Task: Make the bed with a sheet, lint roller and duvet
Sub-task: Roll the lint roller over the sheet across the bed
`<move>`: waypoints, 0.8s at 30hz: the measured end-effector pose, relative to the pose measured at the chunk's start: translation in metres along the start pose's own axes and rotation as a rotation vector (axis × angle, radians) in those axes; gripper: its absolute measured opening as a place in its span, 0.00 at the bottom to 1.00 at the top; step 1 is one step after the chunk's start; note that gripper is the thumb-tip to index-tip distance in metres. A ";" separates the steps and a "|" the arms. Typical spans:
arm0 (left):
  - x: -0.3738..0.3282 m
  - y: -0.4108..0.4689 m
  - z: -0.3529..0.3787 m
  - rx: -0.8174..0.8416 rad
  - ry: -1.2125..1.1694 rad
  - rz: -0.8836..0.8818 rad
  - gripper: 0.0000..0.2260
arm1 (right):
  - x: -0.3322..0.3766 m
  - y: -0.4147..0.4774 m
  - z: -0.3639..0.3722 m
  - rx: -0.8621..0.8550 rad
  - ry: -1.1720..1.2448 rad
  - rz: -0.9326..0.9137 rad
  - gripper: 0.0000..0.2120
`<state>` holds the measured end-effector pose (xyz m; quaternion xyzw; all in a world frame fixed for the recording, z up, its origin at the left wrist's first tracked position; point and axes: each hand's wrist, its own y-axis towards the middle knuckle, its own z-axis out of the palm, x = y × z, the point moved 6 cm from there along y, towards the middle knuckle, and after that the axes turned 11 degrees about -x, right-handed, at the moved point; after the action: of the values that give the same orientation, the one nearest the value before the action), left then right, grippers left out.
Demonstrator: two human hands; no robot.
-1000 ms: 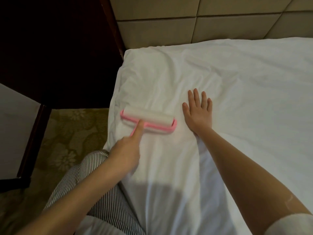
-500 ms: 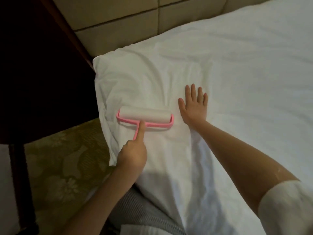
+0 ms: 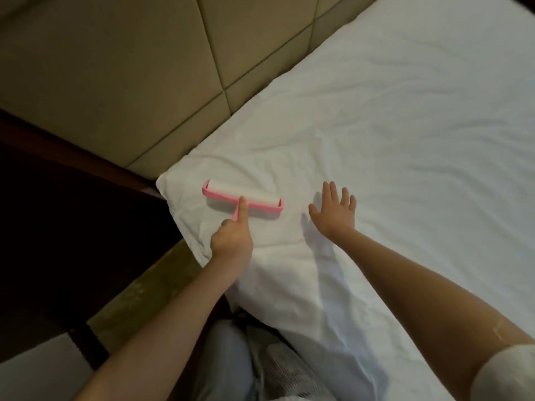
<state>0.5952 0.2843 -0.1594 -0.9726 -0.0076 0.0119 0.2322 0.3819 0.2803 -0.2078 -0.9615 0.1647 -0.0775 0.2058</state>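
A white sheet (image 3: 390, 157) covers the bed, wrinkled near its top left corner. On that corner lies a pink lint roller (image 3: 260, 202) with a white roll. My left hand (image 3: 231, 238) grips its pink handle, with the index finger stretched along the stem. My right hand (image 3: 334, 211) is to the right of the roller, fingers straight and spread. It hovers just above the sheet and casts a shadow on it. No duvet is in view.
A beige padded headboard (image 3: 121, 76) runs along the bed's top edge. A dark wooden nightstand (image 3: 66, 215) stands left of the bed corner. Patterned carpet (image 3: 150, 290) lies between them, and my striped trouser leg (image 3: 231, 360) is against the bed side.
The roller has travelled up the sheet to the corner by the headboard. My right hand has lifted off the sheet. The camera has swung up and left.
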 end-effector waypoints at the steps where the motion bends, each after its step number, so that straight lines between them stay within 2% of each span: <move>1: 0.003 0.010 0.011 0.065 -0.007 -0.008 0.28 | 0.000 0.006 0.005 0.016 -0.008 0.025 0.35; 3: 0.009 0.029 0.023 0.110 -0.109 -0.005 0.25 | 0.007 0.018 0.023 0.066 -0.005 0.070 0.42; 5: 0.007 0.057 0.020 0.077 -0.178 0.051 0.24 | 0.018 0.031 0.042 0.097 0.034 0.103 0.48; 11: -0.051 0.184 -0.018 0.014 -0.100 0.265 0.26 | 0.035 0.057 0.069 0.108 0.165 0.273 0.55; 18: 0.023 0.105 0.007 0.217 0.000 0.325 0.30 | 0.048 0.042 0.071 0.144 0.222 0.379 0.53; 20: 0.007 0.131 0.004 0.190 0.020 0.376 0.31 | 0.054 0.040 0.071 0.155 0.249 0.408 0.52; 24: -0.068 0.219 -0.027 0.083 0.004 0.492 0.29 | 0.058 0.038 0.069 0.179 0.326 0.470 0.48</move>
<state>0.5300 0.0758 -0.2328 -0.9348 0.2303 0.0662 0.2623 0.4404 0.2528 -0.2812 -0.8501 0.4060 -0.1952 0.2729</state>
